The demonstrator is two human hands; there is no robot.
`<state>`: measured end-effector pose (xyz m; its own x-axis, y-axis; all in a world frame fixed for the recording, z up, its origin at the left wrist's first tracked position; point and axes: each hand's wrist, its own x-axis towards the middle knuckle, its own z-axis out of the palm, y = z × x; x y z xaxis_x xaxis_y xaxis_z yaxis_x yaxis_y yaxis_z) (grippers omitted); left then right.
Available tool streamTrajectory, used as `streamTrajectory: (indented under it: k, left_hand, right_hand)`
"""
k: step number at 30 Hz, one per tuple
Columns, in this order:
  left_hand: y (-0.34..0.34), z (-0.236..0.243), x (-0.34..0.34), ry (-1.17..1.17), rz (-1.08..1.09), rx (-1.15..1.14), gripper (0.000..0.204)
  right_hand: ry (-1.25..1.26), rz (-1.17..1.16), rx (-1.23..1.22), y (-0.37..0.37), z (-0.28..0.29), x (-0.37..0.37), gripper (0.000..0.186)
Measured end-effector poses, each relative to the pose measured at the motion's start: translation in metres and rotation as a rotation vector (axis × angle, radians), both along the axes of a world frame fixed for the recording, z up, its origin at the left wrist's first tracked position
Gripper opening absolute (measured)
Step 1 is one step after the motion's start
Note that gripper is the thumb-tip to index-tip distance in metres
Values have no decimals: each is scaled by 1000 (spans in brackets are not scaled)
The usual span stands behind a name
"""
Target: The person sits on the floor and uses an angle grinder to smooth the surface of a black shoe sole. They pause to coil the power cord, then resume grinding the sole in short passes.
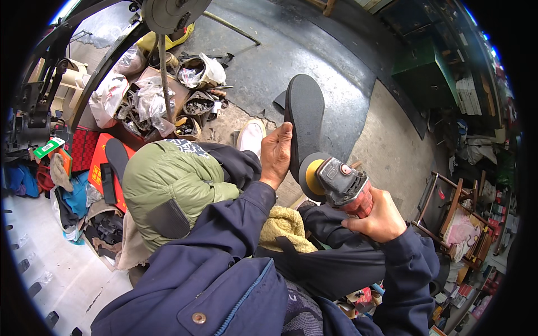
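In the middle of the head view, my left hand (276, 157) grips a black shoe sole (305, 115) by its left edge, thumb pointing up along it. The sole stands roughly upright, its flat face toward me. My right hand (380, 215) is wrapped round the red rear body of an angle grinder (342, 182) with a dark grey head. Its round disc (312, 173), yellow at the centre with a dark rim, is at the lower end of the sole. Whether disc and sole touch I cannot tell. Below my hands, a yellow-green cloth (287, 227) lies over my lap.
A green padded jacket (168, 185) lies beside my left arm. Far left stand a black machine with a wheel (171, 14) and boxes of scraps and plastic bags (151, 98). A red box (106, 168) lies near the jacket. At right are a wooden rack (454, 210) and a green cabinet (426, 75).
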<state>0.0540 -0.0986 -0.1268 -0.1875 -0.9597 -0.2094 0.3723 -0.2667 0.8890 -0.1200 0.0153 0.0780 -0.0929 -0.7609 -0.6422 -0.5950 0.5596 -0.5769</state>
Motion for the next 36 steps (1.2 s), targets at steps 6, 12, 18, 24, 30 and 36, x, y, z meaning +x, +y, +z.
streamTrajectory:
  k: [6, 12, 18, 24, 30, 36]
  left_hand:
    - [1, 2, -2, 51, 33, -22, 56]
    - [1, 0, -1, 19, 21, -14, 57]
    - [1, -1, -2, 29, 24, -13, 58]
    - [1, 0, -1, 20, 25, -24, 59]
    - [1, 1, -1, 35, 15, 3, 59]
    - [1, 1, -2, 3, 34, -24, 59]
  right_hand:
    - [-63, 3, -39, -7, -7, -4, 48]
    - [-93, -46, -25, 2, -2, -5, 49]
    - [-185, -112, -71, -3, -10, -7, 48]
    - [-122, -65, -6, 3, 2, -8, 47]
    - [-211, -149, -36, -5, -6, -9, 46]
    - [-126, -142, 82, 7, 10, -6, 45]
